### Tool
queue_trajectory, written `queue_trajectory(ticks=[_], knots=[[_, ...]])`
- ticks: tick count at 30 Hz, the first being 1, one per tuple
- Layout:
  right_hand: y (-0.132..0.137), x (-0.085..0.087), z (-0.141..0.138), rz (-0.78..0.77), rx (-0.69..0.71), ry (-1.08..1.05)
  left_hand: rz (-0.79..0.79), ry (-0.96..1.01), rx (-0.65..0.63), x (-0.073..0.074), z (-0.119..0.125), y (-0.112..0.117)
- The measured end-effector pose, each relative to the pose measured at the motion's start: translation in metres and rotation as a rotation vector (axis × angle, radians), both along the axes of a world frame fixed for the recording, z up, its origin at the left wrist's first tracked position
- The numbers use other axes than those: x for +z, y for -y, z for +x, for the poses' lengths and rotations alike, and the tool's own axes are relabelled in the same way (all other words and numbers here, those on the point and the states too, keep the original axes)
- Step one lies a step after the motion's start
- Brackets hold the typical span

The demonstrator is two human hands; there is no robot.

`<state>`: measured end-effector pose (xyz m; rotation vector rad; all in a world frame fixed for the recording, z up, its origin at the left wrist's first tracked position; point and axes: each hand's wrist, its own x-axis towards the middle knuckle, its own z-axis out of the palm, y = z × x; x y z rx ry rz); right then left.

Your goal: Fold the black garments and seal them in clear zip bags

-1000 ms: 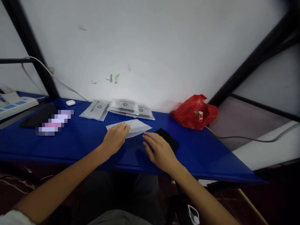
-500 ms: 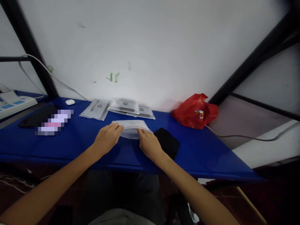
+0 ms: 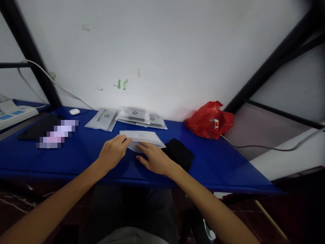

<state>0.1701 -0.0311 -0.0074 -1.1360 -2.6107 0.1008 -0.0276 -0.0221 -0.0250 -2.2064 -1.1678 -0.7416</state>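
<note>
A frosted plastic zip bag [image 3: 144, 136] lies on the blue table before me, its near edge parted. My left hand [image 3: 113, 149] is closed on the bag's left edge, pinching it between thumb and fingers. My right hand [image 3: 153, 157] has its fingers spread, some of them reaching into the bag's opening, with the thumb below on the near side. Right beside that hand rests a folded black cloth [image 3: 180, 154], partly hidden behind the wrist.
Several similar bags with dark print [image 3: 133, 114] lie against the wall, and another printed bag [image 3: 103, 119] sits left of them. A red plastic bag [image 3: 209, 120] stands at the right. To the left are a white case [image 3: 74, 111], a blurred-out phone [image 3: 59, 133] and a power strip [image 3: 19, 115].
My right hand has moved left along the bag's opening and spread its fingers there. My left hand keeps its pinch on the bag's left edge.
</note>
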Motion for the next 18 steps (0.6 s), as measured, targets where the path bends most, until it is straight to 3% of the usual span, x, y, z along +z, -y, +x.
queue_trajectory(ticks=[3,7,10,18], knots=[[0.014,0.011,0.026,0.063,0.036,-0.176,-0.004,-0.007,0.037,0.003,-0.004,-0.002],[0.009,0.013,0.081,0.142,-0.228,-0.137,-0.023,-0.025,0.079,0.008,-0.006,-0.003],[0.006,0.007,0.11,0.028,-0.306,-0.03,-0.049,-0.015,0.087,0.009,-0.005,-0.004],[0.025,0.008,0.106,-0.162,-0.341,0.099,-0.075,0.02,0.085,0.008,0.0,-0.005]])
